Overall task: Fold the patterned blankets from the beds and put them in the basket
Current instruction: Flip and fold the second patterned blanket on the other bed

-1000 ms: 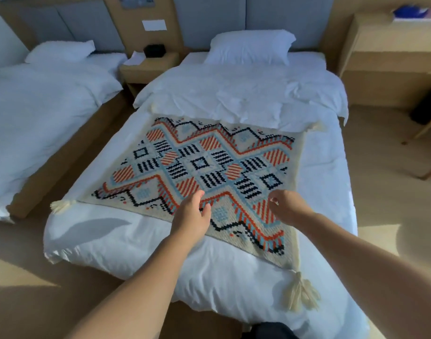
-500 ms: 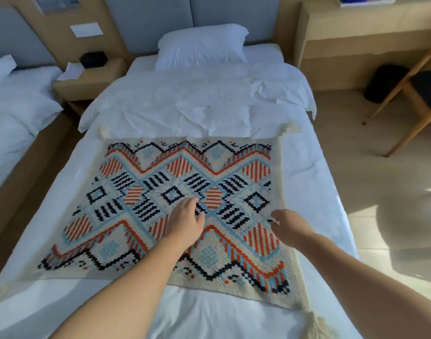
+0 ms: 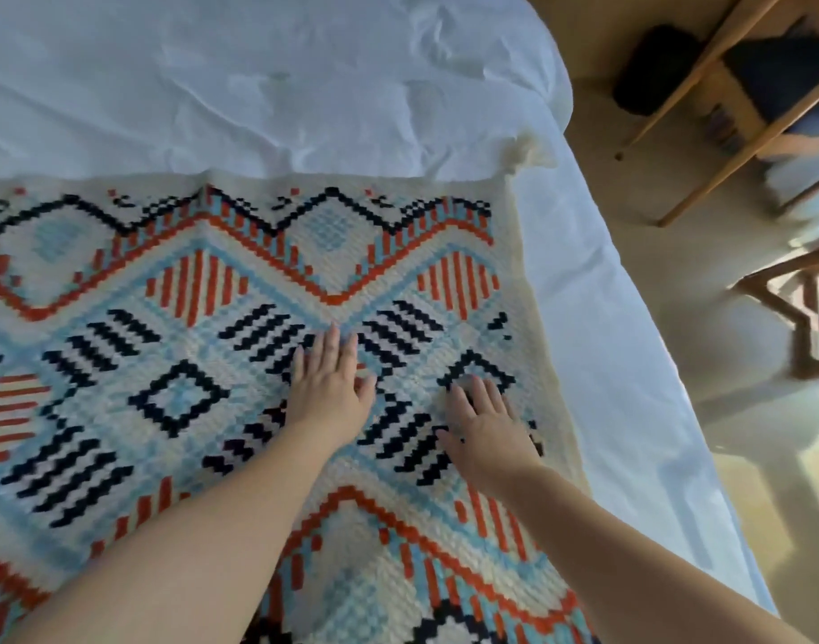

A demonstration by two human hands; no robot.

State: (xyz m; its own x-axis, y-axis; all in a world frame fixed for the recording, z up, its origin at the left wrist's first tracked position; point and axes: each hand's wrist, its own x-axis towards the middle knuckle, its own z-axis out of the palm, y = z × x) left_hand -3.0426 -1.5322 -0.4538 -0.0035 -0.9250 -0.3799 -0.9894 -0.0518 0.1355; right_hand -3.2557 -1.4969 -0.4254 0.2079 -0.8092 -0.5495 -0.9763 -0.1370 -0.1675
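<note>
Progress is minimal: the patterned blanket (image 3: 222,346) lies spread, unfolded, on the bed (image 3: 598,346). Your left hand (image 3: 328,388) and right hand (image 3: 484,425) rest flat, fingers extended, grasping nothing. Folding and basketing remain; no basket is visible.

Blanket (image 3: 203,346) spread flat on white bed (image 3: 268,86), cream tassel (image 3: 530,151) at far right corner. Left hand (image 3: 328,388) palm down on blanket, fingers extended. Right hand (image 3: 484,422) just beside it, also flat, fingers spread. Wooden chair (image 3: 742,99) on floor beyond bed's right edge. Picture slightly blurred.
</note>
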